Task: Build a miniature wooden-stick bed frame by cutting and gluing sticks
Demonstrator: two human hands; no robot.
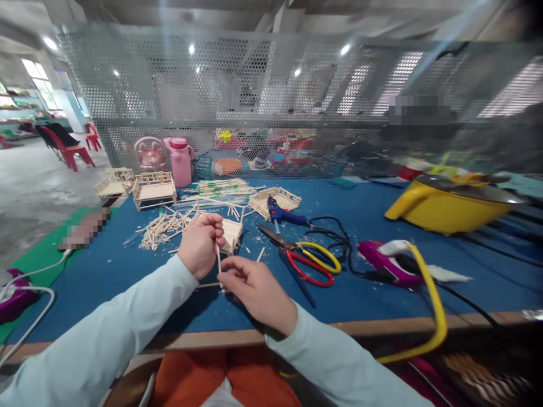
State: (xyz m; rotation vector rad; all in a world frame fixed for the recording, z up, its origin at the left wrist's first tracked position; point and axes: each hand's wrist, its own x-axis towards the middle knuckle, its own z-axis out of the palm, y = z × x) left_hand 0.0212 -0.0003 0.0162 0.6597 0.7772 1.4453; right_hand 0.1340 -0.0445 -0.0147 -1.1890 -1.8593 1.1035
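curled left hand is gripping a thin stick, right hand is pinching its lower end, toward the worktop's front edge. far-left-corner stick benches are looking done, loose sticks are lying unused.

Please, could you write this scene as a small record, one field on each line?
Left hand: holds the upper part of a thin wooden stick
Right hand: fingertips at the stick's lower part
Beyond hands: small wooden model, partly hidden
Right of model: scissors, red and yellow handles
Beyond scissors: blue glue gun
Surface: blue tabletop
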